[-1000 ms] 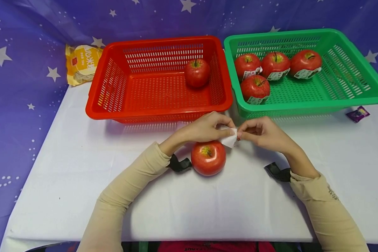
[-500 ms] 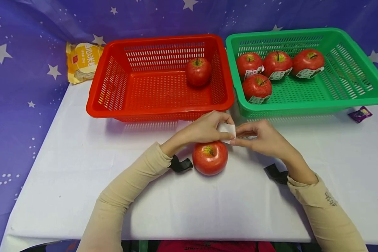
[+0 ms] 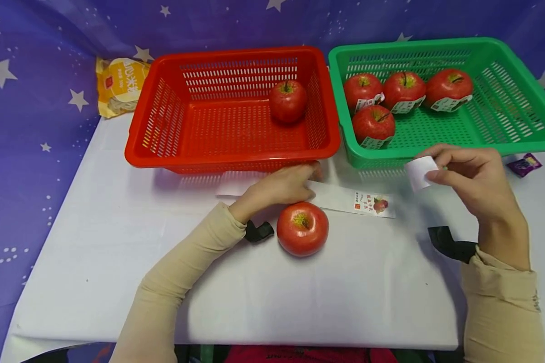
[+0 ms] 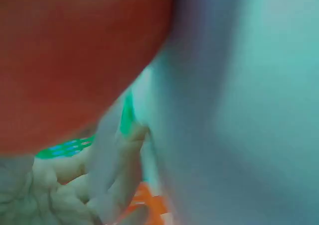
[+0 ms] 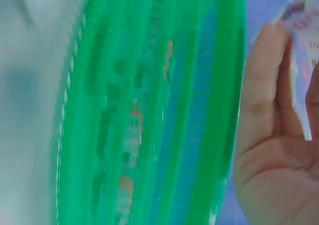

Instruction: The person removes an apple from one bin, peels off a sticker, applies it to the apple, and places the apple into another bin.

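Note:
My right hand (image 3: 486,181) pinches a small white label (image 3: 419,172) between thumb and fingers, raised near the green basket's front edge. In the right wrist view that label (image 5: 301,85) shows print on one side. My left hand (image 3: 283,186) holds a long white strip of labels (image 3: 338,196) low over the table, just behind a loose red apple (image 3: 302,229). A printed apple picture faces up at the strip's right end. Close up in the left wrist view, the apple (image 4: 75,51) covers much of the scene, and the strip (image 4: 105,155) crosses the fingers.
A red basket (image 3: 231,163) with one apple (image 3: 288,102) stands at the back. Right of it, a green basket (image 3: 454,149) holds several apples with labels round them. A yellow food bag (image 3: 121,85) lies at the back left, a purple wrapped sweet (image 3: 524,165) at the right.
My right hand has moved away to the right, carrying one label off from the left hand. The strip now lies exposed beneath the left hand, which has stayed nearly in place.

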The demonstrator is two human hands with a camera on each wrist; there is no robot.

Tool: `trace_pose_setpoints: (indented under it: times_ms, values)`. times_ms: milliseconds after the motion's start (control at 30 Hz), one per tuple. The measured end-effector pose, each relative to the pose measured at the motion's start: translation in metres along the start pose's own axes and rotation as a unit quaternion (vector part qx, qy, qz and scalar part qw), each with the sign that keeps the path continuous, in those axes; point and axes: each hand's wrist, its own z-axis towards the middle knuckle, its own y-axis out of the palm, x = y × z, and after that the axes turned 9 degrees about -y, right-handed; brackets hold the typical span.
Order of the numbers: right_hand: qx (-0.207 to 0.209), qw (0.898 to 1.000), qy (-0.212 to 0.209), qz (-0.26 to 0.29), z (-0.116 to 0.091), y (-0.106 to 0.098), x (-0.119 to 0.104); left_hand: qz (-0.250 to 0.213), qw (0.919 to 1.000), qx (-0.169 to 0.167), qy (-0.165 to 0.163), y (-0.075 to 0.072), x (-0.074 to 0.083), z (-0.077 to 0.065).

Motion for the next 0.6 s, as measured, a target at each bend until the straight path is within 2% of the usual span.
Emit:
trace_pose_setpoints:
  times_ms: [67,100,133,200,267,300,333,367,400,433,500,533,600]
  values:
    - [-0.034,0.998,-0.016,-0.051,0.004,0.016,0.002,0.003,0.9991,0.003,0.042,-0.002,0.004,-0.003]
    - [-0.056,0.993,-0.025,-0.105,0.006,0.026,0.003,-0.002,0.9979,0.002,0.065,-0.003,0.007,-0.004]
    - [-0.080,0.982,-0.037,-0.168,0.008,0.037,0.005,-0.017,0.9962,0.001,0.085,-0.004,0.009,-0.005]
    - [-0.122,0.946,-0.077,-0.289,0.011,0.058,0.010,-0.063,0.9908,-0.001,0.120,-0.005,0.014,-0.008]
    - [-0.145,0.899,-0.122,-0.395,0.012,0.074,0.017,-0.101,0.9856,0.007,0.135,-0.005,0.017,-0.010]
    - [-0.152,0.880,-0.140,-0.427,0.013,0.080,0.022,-0.117,0.9837,0.013,0.135,-0.005,0.018,-0.011]
    - [-0.158,0.863,-0.154,-0.454,0.012,0.084,0.026,-0.128,0.9823,0.020,0.135,-0.005,0.019,-0.011]
    - [-0.161,0.851,-0.161,-0.474,0.012,0.087,0.030,-0.128,0.9821,0.028,0.136,-0.004,0.019,-0.011]
    - [-0.162,0.843,-0.161,-0.486,0.012,0.088,0.033,-0.118,0.9829,0.039,0.136,-0.004,0.018,-0.011]
    - [-0.160,0.841,-0.157,-0.492,0.011,0.089,0.036,-0.107,0.9838,0.045,0.136,-0.003,0.018,-0.011]
    - [-0.157,0.849,-0.136,-0.485,0.009,0.086,0.039,-0.090,0.9857,0.046,0.135,-0.003,0.016,-0.010]
    - [-0.155,0.859,-0.121,-0.473,0.008,0.085,0.039,-0.079,0.9874,0.043,0.130,-0.003,0.016,-0.010]
    - [-0.141,0.884,-0.095,-0.435,0.008,0.082,0.040,-0.055,0.9911,0.033,0.116,-0.004,0.014,-0.011]
